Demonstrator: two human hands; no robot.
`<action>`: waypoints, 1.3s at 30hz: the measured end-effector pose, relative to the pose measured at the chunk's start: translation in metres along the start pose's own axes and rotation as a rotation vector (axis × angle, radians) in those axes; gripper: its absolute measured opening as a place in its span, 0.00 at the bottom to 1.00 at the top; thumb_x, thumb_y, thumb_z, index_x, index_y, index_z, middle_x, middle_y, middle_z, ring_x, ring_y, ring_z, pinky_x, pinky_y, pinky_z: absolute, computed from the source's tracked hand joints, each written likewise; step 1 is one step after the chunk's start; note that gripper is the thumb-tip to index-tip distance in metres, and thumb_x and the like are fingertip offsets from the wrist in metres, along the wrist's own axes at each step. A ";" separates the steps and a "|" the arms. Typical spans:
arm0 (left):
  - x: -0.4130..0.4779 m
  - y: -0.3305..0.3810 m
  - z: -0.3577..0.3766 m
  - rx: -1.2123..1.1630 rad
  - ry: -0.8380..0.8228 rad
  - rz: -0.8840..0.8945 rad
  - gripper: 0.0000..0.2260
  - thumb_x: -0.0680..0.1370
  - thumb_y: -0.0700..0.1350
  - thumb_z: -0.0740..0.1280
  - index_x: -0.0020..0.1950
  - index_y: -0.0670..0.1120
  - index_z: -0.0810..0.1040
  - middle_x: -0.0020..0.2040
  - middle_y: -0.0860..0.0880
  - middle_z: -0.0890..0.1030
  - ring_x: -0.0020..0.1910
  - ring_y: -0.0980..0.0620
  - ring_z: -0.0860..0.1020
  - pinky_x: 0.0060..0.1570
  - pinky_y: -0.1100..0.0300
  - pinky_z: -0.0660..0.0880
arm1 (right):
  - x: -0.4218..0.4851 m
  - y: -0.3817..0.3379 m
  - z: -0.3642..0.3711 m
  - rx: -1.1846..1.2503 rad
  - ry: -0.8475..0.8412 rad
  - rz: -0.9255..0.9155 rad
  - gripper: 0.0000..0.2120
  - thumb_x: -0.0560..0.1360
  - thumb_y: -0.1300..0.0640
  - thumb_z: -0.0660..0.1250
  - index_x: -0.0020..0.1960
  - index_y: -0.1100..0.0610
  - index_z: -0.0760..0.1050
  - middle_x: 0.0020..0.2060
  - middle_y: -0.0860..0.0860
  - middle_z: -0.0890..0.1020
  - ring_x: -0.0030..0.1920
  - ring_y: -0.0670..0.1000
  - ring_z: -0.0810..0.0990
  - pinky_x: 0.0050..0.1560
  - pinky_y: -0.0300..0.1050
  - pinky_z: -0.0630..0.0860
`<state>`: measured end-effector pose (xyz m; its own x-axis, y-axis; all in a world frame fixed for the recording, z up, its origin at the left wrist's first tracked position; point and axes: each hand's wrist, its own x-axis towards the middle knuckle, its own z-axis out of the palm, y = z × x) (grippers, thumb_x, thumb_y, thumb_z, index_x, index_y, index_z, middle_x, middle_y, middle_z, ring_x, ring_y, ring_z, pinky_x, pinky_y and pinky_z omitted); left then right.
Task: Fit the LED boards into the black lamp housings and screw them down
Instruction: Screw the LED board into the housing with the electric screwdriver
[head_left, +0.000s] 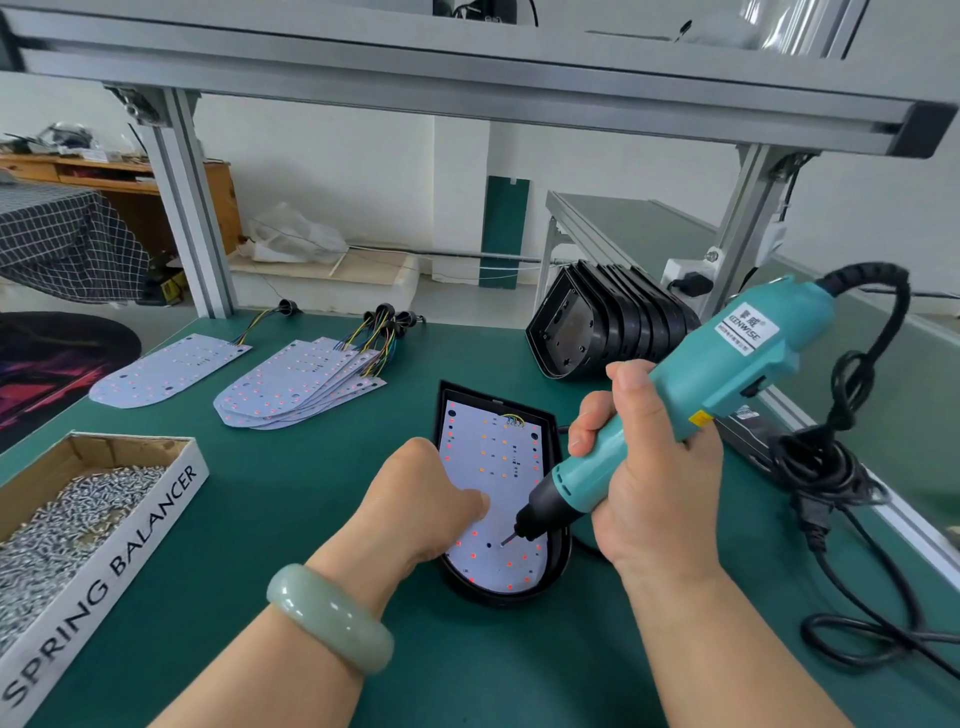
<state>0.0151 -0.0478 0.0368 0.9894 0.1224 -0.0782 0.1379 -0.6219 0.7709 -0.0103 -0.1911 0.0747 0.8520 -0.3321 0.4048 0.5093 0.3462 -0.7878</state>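
Under left hand (422, 500), seemingly touching: LED board (494, 453); right hand (652, 470) grips screwdriver (727, 358).

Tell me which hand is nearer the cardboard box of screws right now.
Left. The left hand rests on the LED board, to the right of the screw box. The right hand grips the electric screwdriver farther right, beyond the board.

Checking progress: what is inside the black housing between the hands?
A white LED board lies inside the black housing, the left hand covering its left edge. Anything beneath the board is hidden.
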 end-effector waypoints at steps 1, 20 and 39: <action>0.000 0.000 0.000 0.003 0.003 0.001 0.17 0.70 0.45 0.72 0.36 0.45 0.62 0.31 0.49 0.65 0.29 0.49 0.62 0.27 0.62 0.60 | -0.001 -0.001 0.001 -0.010 -0.019 -0.012 0.08 0.71 0.52 0.68 0.34 0.48 0.76 0.25 0.50 0.74 0.25 0.50 0.71 0.29 0.38 0.69; -0.001 -0.002 0.002 -0.020 0.032 -0.021 0.18 0.70 0.44 0.72 0.36 0.45 0.61 0.31 0.49 0.64 0.28 0.49 0.61 0.27 0.62 0.60 | -0.003 0.001 0.002 0.054 -0.094 0.001 0.04 0.67 0.49 0.69 0.37 0.49 0.77 0.25 0.52 0.73 0.24 0.50 0.71 0.30 0.39 0.70; -0.003 -0.001 0.001 0.025 0.061 -0.004 0.20 0.70 0.45 0.72 0.35 0.46 0.58 0.30 0.51 0.59 0.27 0.50 0.56 0.24 0.64 0.55 | -0.007 0.002 0.010 -0.003 -0.219 -0.024 0.04 0.70 0.58 0.66 0.44 0.53 0.76 0.24 0.49 0.75 0.24 0.49 0.71 0.29 0.38 0.71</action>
<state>0.0117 -0.0481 0.0361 0.9844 0.1707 -0.0419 0.1432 -0.6404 0.7546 -0.0138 -0.1796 0.0745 0.8457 -0.1419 0.5145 0.5299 0.3379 -0.7778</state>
